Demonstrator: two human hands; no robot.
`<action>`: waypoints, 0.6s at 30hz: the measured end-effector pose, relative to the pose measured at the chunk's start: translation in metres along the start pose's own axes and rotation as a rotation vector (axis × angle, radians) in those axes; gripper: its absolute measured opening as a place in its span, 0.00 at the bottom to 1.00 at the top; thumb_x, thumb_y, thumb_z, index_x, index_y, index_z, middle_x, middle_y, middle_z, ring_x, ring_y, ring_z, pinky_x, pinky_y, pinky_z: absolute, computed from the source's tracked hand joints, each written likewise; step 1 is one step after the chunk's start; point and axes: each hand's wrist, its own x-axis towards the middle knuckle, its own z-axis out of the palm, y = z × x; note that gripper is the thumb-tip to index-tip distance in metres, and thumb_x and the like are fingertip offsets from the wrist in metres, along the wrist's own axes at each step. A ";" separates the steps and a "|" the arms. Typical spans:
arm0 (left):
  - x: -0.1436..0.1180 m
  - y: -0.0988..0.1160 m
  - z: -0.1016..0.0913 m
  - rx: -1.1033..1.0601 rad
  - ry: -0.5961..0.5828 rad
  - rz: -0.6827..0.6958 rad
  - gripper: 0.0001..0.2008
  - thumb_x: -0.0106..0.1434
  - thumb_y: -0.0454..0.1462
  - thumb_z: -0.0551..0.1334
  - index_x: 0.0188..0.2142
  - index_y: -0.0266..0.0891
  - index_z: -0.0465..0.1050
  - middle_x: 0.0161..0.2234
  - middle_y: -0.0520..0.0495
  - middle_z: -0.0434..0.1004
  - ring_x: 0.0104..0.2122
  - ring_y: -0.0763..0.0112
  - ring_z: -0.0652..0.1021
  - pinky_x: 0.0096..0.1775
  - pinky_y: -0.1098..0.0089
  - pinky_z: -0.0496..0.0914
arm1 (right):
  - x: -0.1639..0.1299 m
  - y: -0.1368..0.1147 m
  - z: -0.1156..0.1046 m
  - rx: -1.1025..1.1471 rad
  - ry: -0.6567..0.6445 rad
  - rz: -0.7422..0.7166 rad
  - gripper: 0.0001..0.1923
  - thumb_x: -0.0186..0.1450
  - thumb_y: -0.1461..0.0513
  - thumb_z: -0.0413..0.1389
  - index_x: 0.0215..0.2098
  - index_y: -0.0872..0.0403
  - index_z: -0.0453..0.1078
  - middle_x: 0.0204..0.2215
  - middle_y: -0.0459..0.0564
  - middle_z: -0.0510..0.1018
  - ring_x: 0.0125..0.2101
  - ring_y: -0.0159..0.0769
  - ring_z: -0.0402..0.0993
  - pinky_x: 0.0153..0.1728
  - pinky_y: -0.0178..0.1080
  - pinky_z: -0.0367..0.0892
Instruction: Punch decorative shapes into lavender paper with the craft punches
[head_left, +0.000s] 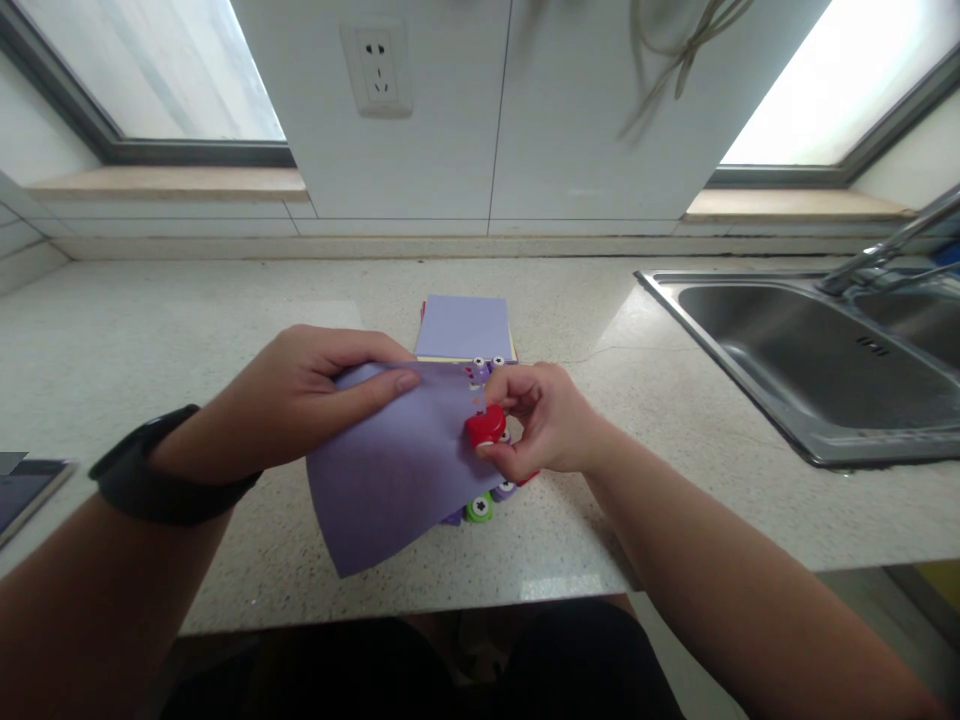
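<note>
Left of centre, the left hand [337,385] was clamped on a purple sheet [401,460]; mid-frame, a red punch [487,425] was held at the sheet's edge by the right hand [544,415]. Pretty sure punching was underway, so a firm squeeze was probably needed.

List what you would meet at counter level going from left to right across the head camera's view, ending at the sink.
Dark flat object with a pale edge → black wristband → bare left hand → small red plastic craft punch → bare right hand → stainless-steel sink.
</note>
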 end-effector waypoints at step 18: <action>0.000 -0.003 -0.001 -0.001 -0.022 0.015 0.13 0.66 0.46 0.64 0.41 0.45 0.85 0.34 0.50 0.85 0.32 0.65 0.81 0.40 0.70 0.76 | 0.001 -0.005 0.003 -0.034 0.005 0.034 0.14 0.49 0.66 0.70 0.27 0.55 0.69 0.17 0.37 0.69 0.17 0.22 0.62 0.18 0.28 0.59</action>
